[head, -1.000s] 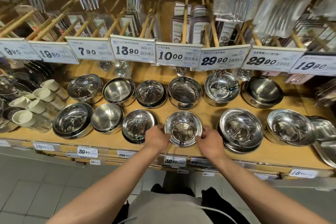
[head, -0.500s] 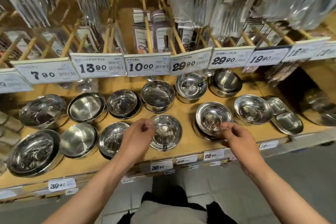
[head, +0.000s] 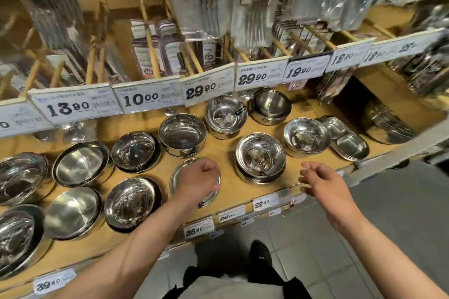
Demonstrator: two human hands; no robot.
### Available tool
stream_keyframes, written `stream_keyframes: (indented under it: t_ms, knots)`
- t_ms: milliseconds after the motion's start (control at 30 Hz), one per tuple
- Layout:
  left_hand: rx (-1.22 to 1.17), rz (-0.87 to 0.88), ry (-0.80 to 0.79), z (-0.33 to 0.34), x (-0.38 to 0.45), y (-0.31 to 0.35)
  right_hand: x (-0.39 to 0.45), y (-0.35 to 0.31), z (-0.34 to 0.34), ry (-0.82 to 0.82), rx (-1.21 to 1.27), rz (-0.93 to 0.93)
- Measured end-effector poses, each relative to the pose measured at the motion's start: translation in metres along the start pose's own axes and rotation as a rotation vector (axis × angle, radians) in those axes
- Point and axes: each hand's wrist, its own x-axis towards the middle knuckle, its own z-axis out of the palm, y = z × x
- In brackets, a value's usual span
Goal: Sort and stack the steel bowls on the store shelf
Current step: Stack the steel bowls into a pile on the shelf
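Reaching across the shelf front: left hand, knuckles up, fingers curled over a shallow steel bowl, which sits in the front row; firm grasp or mere contact cannot be told. Right hand: palm down, fingers loosely spread, holding nothing, past the shelf edge, near a stacked bowl pair. Other bowls: two rows, all without contents, several nested. Oblong steel trays: stacked at right.

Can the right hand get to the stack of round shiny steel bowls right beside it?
Probably yes. The right hand hangs open and empty just right of the stack of round shiny steel bowls, and nothing sits between them.
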Motion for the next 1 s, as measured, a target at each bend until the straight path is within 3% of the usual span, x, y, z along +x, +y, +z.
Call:
stream_keyframes:
  t_ms: [267, 567, 833, 1000]
  knots:
    - [0.065, -0.025, 0.067, 0.069, 0.019, 0.018, 0.054, -0.004, -0.031, -0.098, -0.03, -0.058]
    - [0.18, -0.113, 0.283, 0.115, 0.033, 0.02, 0.119, -0.004, -0.082, -0.197, -0.124, -0.061]
    - [0.041, -0.129, 0.343, 0.104, 0.031, 0.022, 0.171, -0.004, -0.088, -0.11, -0.282, -0.089]
    - [-0.223, -0.169, 0.351, 0.101, 0.02, 0.026, 0.191, -0.001, -0.083, -0.145, -0.483, -0.023]
